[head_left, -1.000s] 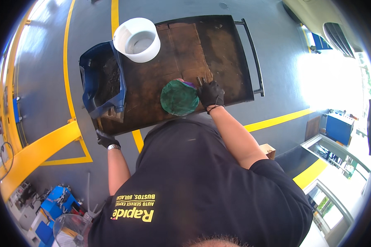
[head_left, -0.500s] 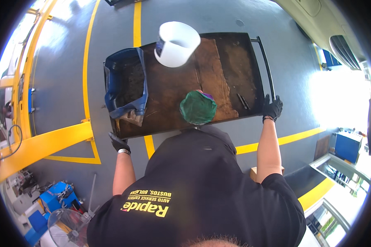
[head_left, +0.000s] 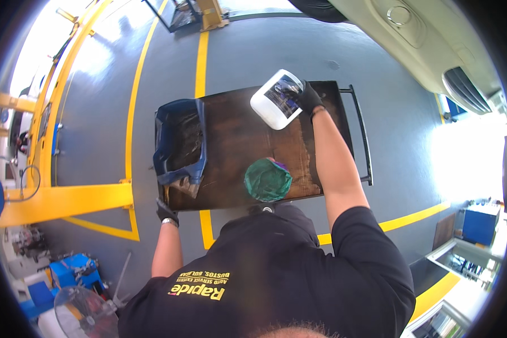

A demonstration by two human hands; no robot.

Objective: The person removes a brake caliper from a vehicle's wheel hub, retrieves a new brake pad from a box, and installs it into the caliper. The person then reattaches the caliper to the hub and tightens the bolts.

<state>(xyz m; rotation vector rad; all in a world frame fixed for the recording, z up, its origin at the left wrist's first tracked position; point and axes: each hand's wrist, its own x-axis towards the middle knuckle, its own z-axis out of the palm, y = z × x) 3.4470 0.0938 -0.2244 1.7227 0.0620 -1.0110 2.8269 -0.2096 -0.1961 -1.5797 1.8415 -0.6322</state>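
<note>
My gloved right hand (head_left: 310, 100) grips a white plastic container (head_left: 263, 107) by its right side, over the far part of a dark, stained cart (head_left: 231, 127). The container is tilted, with its dark picture label facing up. At the cart's near left corner, my gloved left hand (head_left: 167, 214) is closed around the edge. A blue cut-open tub (head_left: 162, 138), dark and dirty inside, sits on the cart's left end. Near the front edge lies a round green bag-like thing (head_left: 267, 181) with some purple at its rim. My right forearm covers part of the cart's right side.
A brown sheet (head_left: 298, 149) lies on the cart, and a bar handle (head_left: 363, 129) runs along its right end. A yellow lift arm (head_left: 84, 203) reaches in from the left. A pale vehicle panel (head_left: 400, 39) overhangs the far right. A fan (head_left: 87, 315) stands at lower left.
My right hand has left the cart's right corner and taken hold of the white container, which has moved right and tipped so its label shows. My left hand stays at its corner.
</note>
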